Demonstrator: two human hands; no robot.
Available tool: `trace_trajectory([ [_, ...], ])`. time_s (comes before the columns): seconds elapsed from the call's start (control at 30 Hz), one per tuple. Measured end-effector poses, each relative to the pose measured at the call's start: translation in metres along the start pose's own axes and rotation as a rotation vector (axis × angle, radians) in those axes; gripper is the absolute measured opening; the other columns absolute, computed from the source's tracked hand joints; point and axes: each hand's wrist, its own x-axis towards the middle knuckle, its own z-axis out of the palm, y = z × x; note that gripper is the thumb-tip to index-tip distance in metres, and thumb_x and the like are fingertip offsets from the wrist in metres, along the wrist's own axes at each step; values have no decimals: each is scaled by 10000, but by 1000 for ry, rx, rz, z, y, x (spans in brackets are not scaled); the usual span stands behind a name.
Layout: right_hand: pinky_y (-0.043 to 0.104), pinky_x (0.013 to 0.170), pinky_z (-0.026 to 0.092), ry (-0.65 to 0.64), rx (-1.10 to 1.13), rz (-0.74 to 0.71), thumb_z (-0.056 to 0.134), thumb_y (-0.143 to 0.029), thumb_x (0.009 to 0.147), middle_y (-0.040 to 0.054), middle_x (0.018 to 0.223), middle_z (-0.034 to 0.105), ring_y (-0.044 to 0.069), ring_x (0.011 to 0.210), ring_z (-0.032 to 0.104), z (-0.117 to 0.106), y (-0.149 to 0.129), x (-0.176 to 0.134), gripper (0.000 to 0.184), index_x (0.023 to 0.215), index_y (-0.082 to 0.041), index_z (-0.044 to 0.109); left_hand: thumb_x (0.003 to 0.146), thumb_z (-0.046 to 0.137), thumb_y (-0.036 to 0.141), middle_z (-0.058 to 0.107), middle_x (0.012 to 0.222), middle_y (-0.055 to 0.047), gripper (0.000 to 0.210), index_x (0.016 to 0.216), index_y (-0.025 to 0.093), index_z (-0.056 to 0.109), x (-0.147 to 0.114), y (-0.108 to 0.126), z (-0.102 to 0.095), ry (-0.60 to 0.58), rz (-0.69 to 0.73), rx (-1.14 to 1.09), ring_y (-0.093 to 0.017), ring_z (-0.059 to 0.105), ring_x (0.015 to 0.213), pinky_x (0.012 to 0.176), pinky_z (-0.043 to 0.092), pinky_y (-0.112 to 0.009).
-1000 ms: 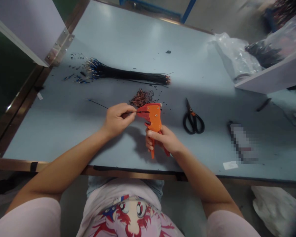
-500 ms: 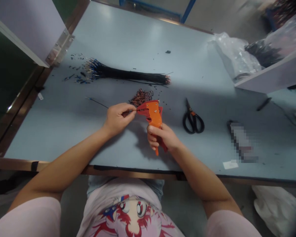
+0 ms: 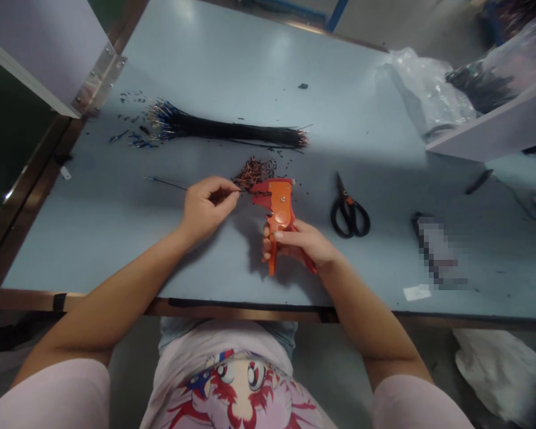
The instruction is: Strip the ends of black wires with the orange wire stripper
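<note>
My left hand (image 3: 209, 207) pinches a thin black wire (image 3: 167, 182) whose blue-tipped end sticks out to the left. The wire's other end points at the jaws of an orange and red wire stripper (image 3: 280, 205). My right hand (image 3: 299, 241) is wrapped round the stripper's handles, which stand apart, and its red jaws are spread. Whether the wire end still lies between the jaws is too small to tell. Just behind the jaws lies a heap of short copper-and-black scraps (image 3: 254, 172). Beyond it stretches a bundle of black wires (image 3: 232, 129) with blue tips at the left end.
Black-handled scissors (image 3: 350, 215) lie right of my right hand. Farther right are a blurred-out object (image 3: 438, 250) and a white paper slip (image 3: 417, 293). Clear plastic bags (image 3: 433, 89) sit at the back right by a panel. Loose blue terminals (image 3: 142, 142) lie left of the bundle.
The stripper's handles have spread and its jaws have opened. My left hand has drawn slightly left with the wire, away from the jaws. The view has shifted a little.
</note>
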Motion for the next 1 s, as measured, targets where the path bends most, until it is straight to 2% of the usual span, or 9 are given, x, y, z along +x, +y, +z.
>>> trace_trajectory([
  [0.5,359,666,553,-73,-21,-43,722,-315,763,43,758,650,206,702,680,6,4,0,281,920,-122,592,748,619,147,584,622,23,51,703,166,631,-3,6,0,-40,98,19,-62,466,538,510,355,-200],
  [1.0,341,629,546,-85,-70,-85,654,-329,832,22,679,602,158,614,620,11,5,-2,223,871,-131,560,753,613,127,553,618,32,66,704,170,623,-5,9,0,-66,143,17,-56,435,526,507,344,-195],
])
